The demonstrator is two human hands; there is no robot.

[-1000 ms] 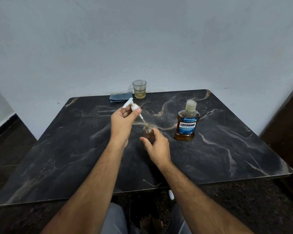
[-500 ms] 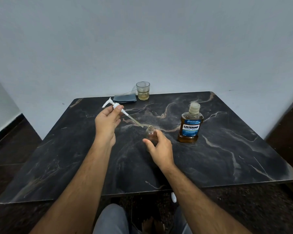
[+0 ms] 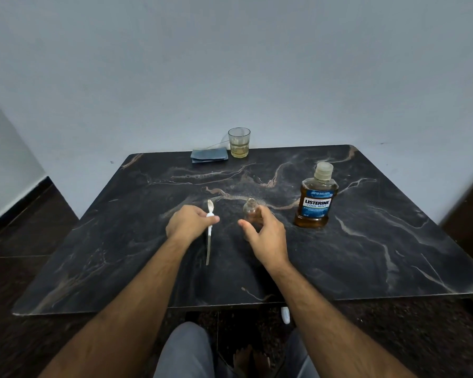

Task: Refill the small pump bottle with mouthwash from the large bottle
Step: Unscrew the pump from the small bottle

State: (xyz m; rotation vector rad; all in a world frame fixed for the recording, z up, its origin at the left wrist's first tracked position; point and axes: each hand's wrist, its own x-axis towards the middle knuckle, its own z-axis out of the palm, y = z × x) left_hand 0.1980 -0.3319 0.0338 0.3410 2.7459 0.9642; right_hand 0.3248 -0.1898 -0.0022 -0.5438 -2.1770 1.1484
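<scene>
The small clear pump bottle (image 3: pixel 250 211) stands uncapped on the dark marble table (image 3: pixel 366 255), its mouth open. My right hand (image 3: pixel 265 233) wraps around its lower part. My left hand (image 3: pixel 190 223) pinches the white pump head (image 3: pixel 209 214), which lies low over the table to the left of the bottle, its dip tube trailing toward me. The large mouthwash bottle (image 3: pixel 316 200), amber liquid, blue label, pale cap on, stands upright to the right of the small bottle, untouched.
A glass (image 3: pixel 239 143) with a little yellowish liquid stands at the table's far edge, next to a folded blue cloth (image 3: pixel 209 155). The wall rises just behind them. A small white object (image 3: pixel 285 315) lies on the floor under the near edge.
My left hand has pulled the pump head out of the small bottle, swung it left and lowered it to the table. My right hand has stayed on the bottle.
</scene>
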